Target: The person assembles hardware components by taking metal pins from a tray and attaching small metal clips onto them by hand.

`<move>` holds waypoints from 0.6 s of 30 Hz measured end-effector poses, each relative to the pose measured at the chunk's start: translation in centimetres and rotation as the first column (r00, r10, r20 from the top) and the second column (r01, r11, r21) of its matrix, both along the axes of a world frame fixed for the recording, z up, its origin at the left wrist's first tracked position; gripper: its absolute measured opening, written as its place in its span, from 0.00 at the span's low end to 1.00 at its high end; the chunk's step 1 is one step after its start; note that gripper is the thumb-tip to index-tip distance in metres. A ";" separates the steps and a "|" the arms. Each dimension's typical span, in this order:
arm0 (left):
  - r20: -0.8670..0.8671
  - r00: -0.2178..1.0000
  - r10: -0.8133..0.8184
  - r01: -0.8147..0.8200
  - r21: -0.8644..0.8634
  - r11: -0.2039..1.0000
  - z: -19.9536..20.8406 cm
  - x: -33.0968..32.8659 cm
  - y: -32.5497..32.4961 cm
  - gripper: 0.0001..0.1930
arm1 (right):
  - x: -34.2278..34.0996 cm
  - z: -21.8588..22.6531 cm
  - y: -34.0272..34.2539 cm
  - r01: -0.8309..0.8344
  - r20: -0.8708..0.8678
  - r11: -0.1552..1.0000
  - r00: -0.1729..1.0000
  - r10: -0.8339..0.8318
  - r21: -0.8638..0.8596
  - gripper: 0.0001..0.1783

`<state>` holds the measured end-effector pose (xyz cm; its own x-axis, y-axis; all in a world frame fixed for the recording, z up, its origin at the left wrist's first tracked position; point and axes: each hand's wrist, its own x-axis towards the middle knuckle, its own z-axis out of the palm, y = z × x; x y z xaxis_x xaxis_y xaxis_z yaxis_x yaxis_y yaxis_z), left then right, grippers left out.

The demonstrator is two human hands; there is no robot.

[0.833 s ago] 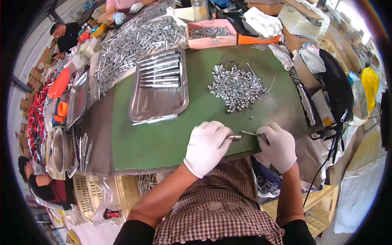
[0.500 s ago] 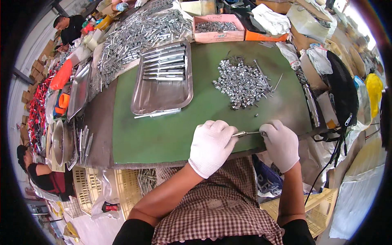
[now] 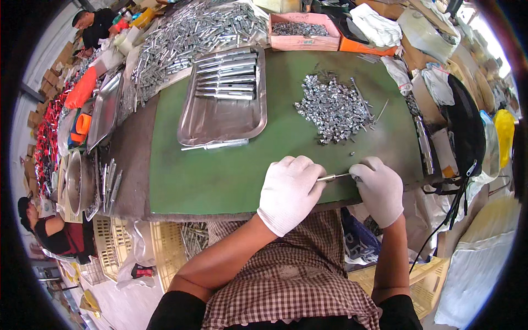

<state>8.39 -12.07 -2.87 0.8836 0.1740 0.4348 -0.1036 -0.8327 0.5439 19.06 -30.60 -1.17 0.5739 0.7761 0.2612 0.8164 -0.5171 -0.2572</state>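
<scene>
In front of my apron, my left hand [image 3: 290, 190], in a white glove, is closed around a slim metal rod [image 3: 332, 177] with a thin shaft. The shaft points right, toward my gloved right hand [image 3: 379, 190]. My right fingertips are pinched at the shaft's end around a small grey metal piece [image 3: 357, 179], mostly hidden. A heap of small shiny metal parts [image 3: 333, 113] lies beyond my hands on the green mat [image 3: 264, 170], with one loose part [image 3: 352, 154] nearer to me. Several metal tubes with thin shafts [image 3: 226, 82] lie side by side in a steel tray [image 3: 220, 129].
Another tube [image 3: 215, 145] rests along the tray's near edge. Past the tray spreads a big pile of metal tubes [image 3: 198, 38]. A pink box [image 3: 304, 42] of small parts stands at the back. A black bag [image 3: 462, 121] is at the right; two people work at the left.
The view has shifted slightly. Both hands keep their grip, and the rod between them looks a little more level, its shaft's end still at my right fingertips.
</scene>
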 end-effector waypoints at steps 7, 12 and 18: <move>-0.026 1.000 0.000 0.001 0.031 1.000 0.2 0.0 0.1 0.05 | 2.8 0.4 1.9 0.257 -0.211 0.932 0.955 -0.206 0.254 0.04; 0.004 1.000 -0.010 0.010 0.004 1.000 0.1 -0.1 0.2 0.05 | 5.0 0.0 3.9 0.282 -0.139 0.959 0.949 -0.283 -0.031 0.09; -0.008 1.000 -0.007 0.007 0.009 1.000 0.0 -0.3 0.2 0.06 | 3.0 0.9 3.0 0.273 -0.227 0.952 0.945 -0.237 0.142 0.06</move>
<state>8.11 -11.90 -2.90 0.8880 0.1638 0.4296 -0.1057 -0.8367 0.5374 22.02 -27.56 -0.24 0.8014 0.5515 0.2314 0.5832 -0.6349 -0.5067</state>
